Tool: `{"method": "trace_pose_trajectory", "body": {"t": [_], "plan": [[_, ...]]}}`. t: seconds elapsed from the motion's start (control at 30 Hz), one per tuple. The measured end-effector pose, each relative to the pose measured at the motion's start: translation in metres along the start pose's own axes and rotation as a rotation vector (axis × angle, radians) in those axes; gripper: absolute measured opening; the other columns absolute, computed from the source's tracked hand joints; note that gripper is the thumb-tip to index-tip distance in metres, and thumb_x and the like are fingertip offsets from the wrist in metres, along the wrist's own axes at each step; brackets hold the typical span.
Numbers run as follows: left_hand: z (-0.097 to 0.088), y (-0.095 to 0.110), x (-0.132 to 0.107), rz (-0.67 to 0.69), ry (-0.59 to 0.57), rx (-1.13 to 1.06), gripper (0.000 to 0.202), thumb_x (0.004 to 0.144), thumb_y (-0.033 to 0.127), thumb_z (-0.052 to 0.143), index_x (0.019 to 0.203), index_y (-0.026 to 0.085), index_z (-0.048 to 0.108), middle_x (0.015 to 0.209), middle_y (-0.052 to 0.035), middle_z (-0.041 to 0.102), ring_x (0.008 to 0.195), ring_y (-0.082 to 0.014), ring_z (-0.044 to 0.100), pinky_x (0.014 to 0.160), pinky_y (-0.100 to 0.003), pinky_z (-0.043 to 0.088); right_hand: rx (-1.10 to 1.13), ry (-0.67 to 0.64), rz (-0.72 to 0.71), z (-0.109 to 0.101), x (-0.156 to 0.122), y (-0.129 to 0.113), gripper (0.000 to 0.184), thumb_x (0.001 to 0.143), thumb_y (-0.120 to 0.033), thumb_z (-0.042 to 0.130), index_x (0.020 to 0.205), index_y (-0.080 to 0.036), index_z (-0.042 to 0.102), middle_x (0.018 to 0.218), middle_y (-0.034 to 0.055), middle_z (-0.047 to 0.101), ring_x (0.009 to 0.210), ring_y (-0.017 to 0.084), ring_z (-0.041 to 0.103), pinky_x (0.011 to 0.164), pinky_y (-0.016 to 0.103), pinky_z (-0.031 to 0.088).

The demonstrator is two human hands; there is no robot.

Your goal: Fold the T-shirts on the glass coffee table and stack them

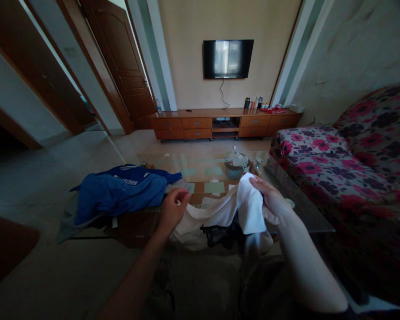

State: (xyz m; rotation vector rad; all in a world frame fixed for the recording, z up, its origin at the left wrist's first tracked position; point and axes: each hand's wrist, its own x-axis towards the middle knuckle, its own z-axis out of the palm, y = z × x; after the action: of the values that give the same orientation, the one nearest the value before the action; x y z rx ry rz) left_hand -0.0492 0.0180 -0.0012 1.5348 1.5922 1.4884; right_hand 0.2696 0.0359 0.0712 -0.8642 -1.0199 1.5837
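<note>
Gripped a white cloth (250, 206) in the right hand (271, 202), with thumb and fingers pinching its upper right edge. Held the white cloth raised over the near side of a glass table (306, 218), hanging as a flat panel in front of the body. Positioned the left hand (174, 210) to the left of the white cloth, with fingers curled toward the thumb. Could not tell whether pinching anything at those fingertips. Located pale fabric (196, 224) between the hands, draped along the near table edge. Located black fabric (216, 235) against the pale fabric, just left of the white cloth's lower part. Found blue garments (120, 195) heaped to the left of the left hand, with white lettering on the darker layer. Noted a basket (235, 172) beyond the white cloth; could not tell whether set on the glass or below. Identified a floral sofa (320, 146) at right, a low wooden cabinet (196, 123) ahead and a television (228, 60) mounted above.
</note>
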Motion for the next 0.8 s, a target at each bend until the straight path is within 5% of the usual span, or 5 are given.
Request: {"method": "trace_pose_trajectory", "body": {"t": [0.1, 0.17, 0.33, 0.57, 0.8], "plan": [[0.028, 0.028, -0.031, 0.025, -0.579, -0.179, 0.024, 0.086, 0.044, 0.07, 0.094, 0.022, 0.075, 0.089, -0.0068, 0.072, 0.084, -0.0222, 0.066, 0.079, -0.034, 0.052, 0.089, 0.031, -0.118, 0.012, 0.001, 0.004, 0.029, 0.085, -0.039, 0.077, 0.107, -0.027, 0.062, 0.089, 0.0, 0.071, 0.073, 0.016, 0.069, 0.071, 0.029, 0.062], [0.04, 0.036, -0.051, 0.081, -0.707, -0.216, 0.045, 0.084, 0.044, 0.075, 0.124, 0.024, 0.068, 0.106, -0.0087, 0.073, 0.09, -0.023, 0.068, 0.083, -0.036, 0.054, 0.138, 0.003, -0.141, 0.021, -0.002, 0.006, 0.029, 0.086, -0.037, 0.076, 0.109, -0.028, 0.061, 0.091, -0.0014, 0.07, 0.076, 0.014, 0.068, 0.074, 0.027, 0.061], [0.051, 0.02, -0.076, 0.541, -0.313, 0.043, 0.072, 0.077, 0.041, 0.084, 0.142, 0.034, 0.053, 0.147, -0.013, 0.05, 0.131, -0.0311, 0.052, 0.108, -0.051, 0.046, 0.178, -0.149, 0.02, 0.05, -0.015, 0.018, 0.03, 0.087, -0.036, 0.076, 0.111, -0.027, 0.06, 0.097, 0.0001, 0.069, 0.078, 0.015, 0.066, 0.074, 0.028, 0.06], [0.038, 0.014, -0.078, 1.074, 0.0, 0.524, 0.038, 0.085, 0.021, 0.075, 0.114, 0.046, 0.071, 0.107, -0.0015, 0.071, 0.107, -0.0218, 0.061, 0.104, -0.04, 0.047, 0.185, -0.303, 0.153, 0.076, -0.025, 0.044, 0.04, 0.086, -0.035, 0.078, 0.12, -0.026, 0.059, 0.098, 0.0006, 0.069, 0.082, 0.015, 0.067, 0.077, 0.028, 0.057], [0.015, 0.034, -0.057, 0.863, 0.168, 0.305, 0.018, 0.087, 0.021, 0.065, 0.104, 0.027, 0.068, 0.113, -0.0076, 0.072, 0.119, -0.0261, 0.062, 0.103, -0.043, 0.049, -0.187, -0.407, -0.066, 0.063, -0.017, 0.05, 0.056, 0.094, -0.043, 0.069, 0.141, -0.028, 0.043, 0.107, 0.0026, 0.068, 0.096, 0.017, 0.064, 0.086, 0.033, 0.053]]}}
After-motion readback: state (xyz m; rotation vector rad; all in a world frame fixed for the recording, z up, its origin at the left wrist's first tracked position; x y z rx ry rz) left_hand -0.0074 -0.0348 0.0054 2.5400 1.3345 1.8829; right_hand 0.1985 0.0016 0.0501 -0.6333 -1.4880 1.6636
